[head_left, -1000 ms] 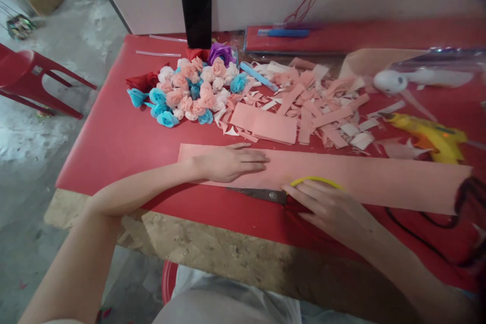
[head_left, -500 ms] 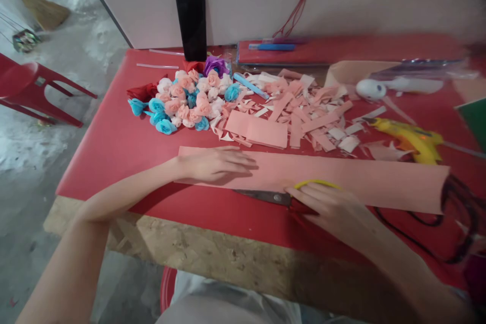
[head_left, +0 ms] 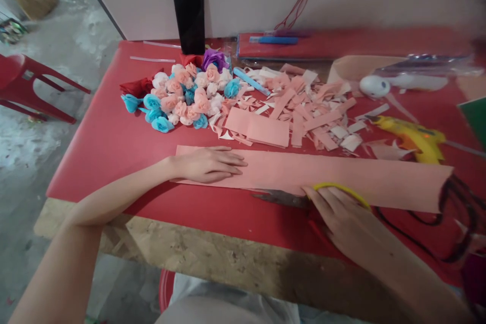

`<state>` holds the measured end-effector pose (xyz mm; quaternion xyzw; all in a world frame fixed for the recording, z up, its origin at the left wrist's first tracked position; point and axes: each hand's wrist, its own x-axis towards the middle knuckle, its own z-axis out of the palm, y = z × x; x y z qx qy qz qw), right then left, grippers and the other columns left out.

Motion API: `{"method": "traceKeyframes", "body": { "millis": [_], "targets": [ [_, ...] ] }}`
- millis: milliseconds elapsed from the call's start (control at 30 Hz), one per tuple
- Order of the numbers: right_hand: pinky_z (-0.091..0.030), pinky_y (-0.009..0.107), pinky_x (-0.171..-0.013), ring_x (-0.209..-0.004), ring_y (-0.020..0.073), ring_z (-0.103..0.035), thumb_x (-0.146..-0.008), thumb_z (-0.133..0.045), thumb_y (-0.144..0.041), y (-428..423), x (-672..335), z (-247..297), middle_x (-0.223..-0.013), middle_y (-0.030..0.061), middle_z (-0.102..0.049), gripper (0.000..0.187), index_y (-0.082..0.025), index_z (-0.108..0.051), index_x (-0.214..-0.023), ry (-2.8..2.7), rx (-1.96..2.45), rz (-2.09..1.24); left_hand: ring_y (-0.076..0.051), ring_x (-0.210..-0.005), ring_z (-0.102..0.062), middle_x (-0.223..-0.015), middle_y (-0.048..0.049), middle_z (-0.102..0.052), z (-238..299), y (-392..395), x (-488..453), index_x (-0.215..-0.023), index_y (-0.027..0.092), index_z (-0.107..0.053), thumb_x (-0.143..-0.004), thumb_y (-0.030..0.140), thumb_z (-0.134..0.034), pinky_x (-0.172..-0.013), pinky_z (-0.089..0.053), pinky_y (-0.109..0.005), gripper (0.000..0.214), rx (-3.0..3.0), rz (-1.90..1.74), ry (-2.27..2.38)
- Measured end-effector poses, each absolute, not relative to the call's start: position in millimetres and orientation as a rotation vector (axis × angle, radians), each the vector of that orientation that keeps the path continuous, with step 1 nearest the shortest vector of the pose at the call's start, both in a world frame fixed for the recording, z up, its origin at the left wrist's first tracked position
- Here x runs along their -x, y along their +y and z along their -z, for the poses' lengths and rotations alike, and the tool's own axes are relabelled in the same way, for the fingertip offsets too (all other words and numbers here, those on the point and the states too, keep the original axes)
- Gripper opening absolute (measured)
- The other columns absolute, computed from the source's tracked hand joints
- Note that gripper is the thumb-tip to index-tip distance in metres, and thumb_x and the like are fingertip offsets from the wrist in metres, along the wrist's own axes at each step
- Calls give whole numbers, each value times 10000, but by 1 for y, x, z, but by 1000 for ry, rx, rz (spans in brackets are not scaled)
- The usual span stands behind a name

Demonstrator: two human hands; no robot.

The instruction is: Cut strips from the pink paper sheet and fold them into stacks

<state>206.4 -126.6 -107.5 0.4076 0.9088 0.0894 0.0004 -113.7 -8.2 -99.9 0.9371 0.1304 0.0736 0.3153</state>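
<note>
A long strip of pink crepe paper (head_left: 288,169) lies flat across the red tabletop. My left hand (head_left: 208,164) rests palm down on its left part, fingers stretched out. My right hand (head_left: 337,212) is closed round the yellow-rimmed handles of a pair of scissors (head_left: 283,197). The blades point left along the strip's near edge and look slightly blurred; part of the handles is hidden under the hand. Beyond the strip sit a folded pink paper piece (head_left: 258,127) and a heap of pink and white paper scraps (head_left: 315,106).
Paper roses (head_left: 186,96) in pink, blue and white cluster at the back left, near a black phone (head_left: 188,10) leaning on the wall. A yellow glue gun (head_left: 412,134) lies at right, with a dark cable (head_left: 410,240) below. A red stool (head_left: 34,78) stands left.
My right hand and the scissors have moved to the right along the strip's near edge. My left hand stays flat on the paper; the view has shifted slightly.
</note>
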Motion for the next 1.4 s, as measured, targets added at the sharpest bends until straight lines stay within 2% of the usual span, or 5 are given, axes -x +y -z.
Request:
{"method": "traceKeyframes", "body": {
  "millis": [167,367,767,1167,1400],
  "targets": [
    [-450,398,-752,-852,289,-536,-761,-391,-128,-125,-193,94,-912,194,-626,431,11,-493,-1156,2883,-1124,-447,-164,-1288,-432,-1338,-101,-518,104,-8,114,-1175,140,-593,-937,204,-374,-1129,-263,-368,329,-2469,-211,327],
    [-447,374,-677,-815,264,-542,-760,-382,-127,-117,-171,91,-913,168,-630,401,-41,-532,-1122,2859,-1104,-454,-174,-1306,-408,-1354,-110,-500,108,-13,109,-1213,122,-563,-922,143,-324,-1130,-260,-389,377,-2528,-212,314],
    [-458,394,-793,-916,268,-567,-781,-401,-141,-105,-152,104,-975,190,-637,367,-25,-559,-1092,3022,-1068,-264,-180,-1325,-380,-1370,-110,-480,111,-16,106,-1227,117,-550,-858,91,-349,-1140,-250,-389,421,-2644,-170,294],
    [-450,316,-694,-709,206,-562,-774,-377,-70,-95,-151,100,-750,107,-634,291,-64,-589,-974,3093,-962,-334,-183,-1331,-371,-1379,-100,-469,109,-18,105,-1250,116,-532,-919,115,-286,-1137,-257,-382,413,-2713,-133,302],
    [-428,316,-727,-748,199,-549,-784,-351,-34,-103,-152,98,-785,92,-636,324,-85,-588,-999,3024,-954,-410,-193,-1326,-378,-1379,-102,-471,112,-18,106,-1239,111,-542,-897,96,-290,-1129,-269,-395,425,-2730,-179,282]
  ]
}}
